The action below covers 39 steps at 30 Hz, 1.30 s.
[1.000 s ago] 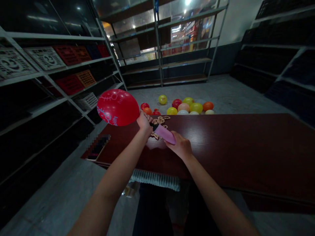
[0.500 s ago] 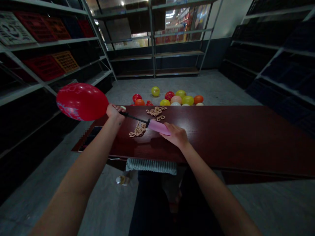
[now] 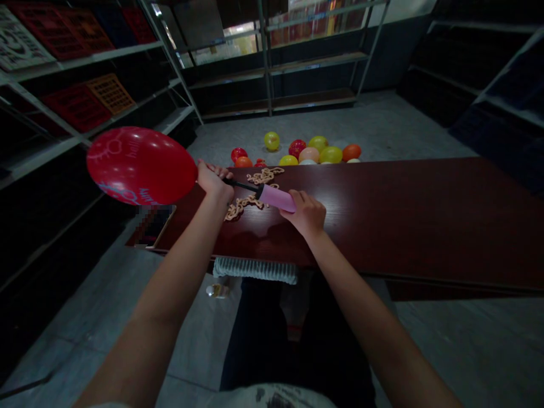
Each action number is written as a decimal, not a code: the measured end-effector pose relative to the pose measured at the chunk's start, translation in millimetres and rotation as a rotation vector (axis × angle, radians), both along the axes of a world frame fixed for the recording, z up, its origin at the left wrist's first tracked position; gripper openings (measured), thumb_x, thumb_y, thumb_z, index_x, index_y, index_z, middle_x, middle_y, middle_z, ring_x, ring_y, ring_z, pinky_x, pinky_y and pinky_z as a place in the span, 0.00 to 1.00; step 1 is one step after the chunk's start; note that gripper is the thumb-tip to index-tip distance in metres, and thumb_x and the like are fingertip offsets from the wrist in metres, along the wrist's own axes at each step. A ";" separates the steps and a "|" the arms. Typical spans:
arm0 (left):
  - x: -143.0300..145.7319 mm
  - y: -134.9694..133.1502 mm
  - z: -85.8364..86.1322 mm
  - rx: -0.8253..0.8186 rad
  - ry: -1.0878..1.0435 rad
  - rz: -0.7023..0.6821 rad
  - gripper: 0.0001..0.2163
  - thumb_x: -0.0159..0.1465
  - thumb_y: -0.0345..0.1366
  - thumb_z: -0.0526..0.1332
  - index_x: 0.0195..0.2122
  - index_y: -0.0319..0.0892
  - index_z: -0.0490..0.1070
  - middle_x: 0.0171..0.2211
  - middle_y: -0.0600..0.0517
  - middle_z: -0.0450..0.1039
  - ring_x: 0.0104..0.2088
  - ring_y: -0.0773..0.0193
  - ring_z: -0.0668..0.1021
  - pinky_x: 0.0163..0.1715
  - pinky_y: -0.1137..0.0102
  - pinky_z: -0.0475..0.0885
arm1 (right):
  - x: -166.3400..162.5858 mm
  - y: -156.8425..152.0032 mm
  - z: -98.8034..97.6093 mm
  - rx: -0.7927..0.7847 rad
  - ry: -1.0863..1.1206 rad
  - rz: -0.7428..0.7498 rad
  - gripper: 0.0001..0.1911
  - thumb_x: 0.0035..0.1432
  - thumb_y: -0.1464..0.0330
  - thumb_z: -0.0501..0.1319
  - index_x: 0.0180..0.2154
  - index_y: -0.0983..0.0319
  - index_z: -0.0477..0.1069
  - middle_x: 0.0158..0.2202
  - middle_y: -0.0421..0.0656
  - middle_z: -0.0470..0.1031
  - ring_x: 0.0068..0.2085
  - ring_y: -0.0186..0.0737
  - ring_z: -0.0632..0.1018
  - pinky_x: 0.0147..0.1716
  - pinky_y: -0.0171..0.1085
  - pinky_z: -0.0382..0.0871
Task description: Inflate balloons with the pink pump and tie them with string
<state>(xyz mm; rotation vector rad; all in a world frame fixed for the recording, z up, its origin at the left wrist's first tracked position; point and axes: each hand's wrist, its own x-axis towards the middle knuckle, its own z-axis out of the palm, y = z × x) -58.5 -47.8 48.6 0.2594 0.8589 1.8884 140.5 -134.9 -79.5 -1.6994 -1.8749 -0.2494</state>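
Observation:
A large inflated red balloon (image 3: 140, 164) with printed markings points out to the left over the table's end. Its neck is pinched in my left hand (image 3: 215, 180), together with the near end of a hand balloon pump (image 3: 277, 198). My right hand (image 3: 306, 213) is wrapped round the pump's pink barrel. A short length of black rod shows between the barrel and my left fingers. Beneath the pump lie tan uninflated long balloons (image 3: 244, 205) in a loose tangle, with another tangle (image 3: 263, 174) farther back. The balloon's mouth and the nozzle are hidden by my left hand.
The dark red wooden table (image 3: 382, 221) stretches to the right. A phone-like dark tablet (image 3: 159, 225) lies at its left end. Several coloured balloons (image 3: 309, 154) rest on the floor beyond. Shelves with crates (image 3: 110, 93) stand left; a ribbed grey-blue cloth (image 3: 255, 270) hangs at the front edge.
My hands have come closer together, and less of the black rod shows. The balloon looks slightly bigger. The view has tilted downward.

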 end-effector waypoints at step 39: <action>-2.1 -26.3 78.5 0.153 -0.103 -0.324 0.22 0.69 0.47 0.57 0.23 0.44 0.50 0.13 0.61 0.46 0.11 0.74 0.54 0.13 0.75 0.51 | -12.2 -68.3 157.1 -0.646 0.890 0.492 0.23 0.52 0.55 0.68 0.46 0.62 0.75 0.31 0.45 0.79 0.22 0.36 0.74 0.17 0.36 0.70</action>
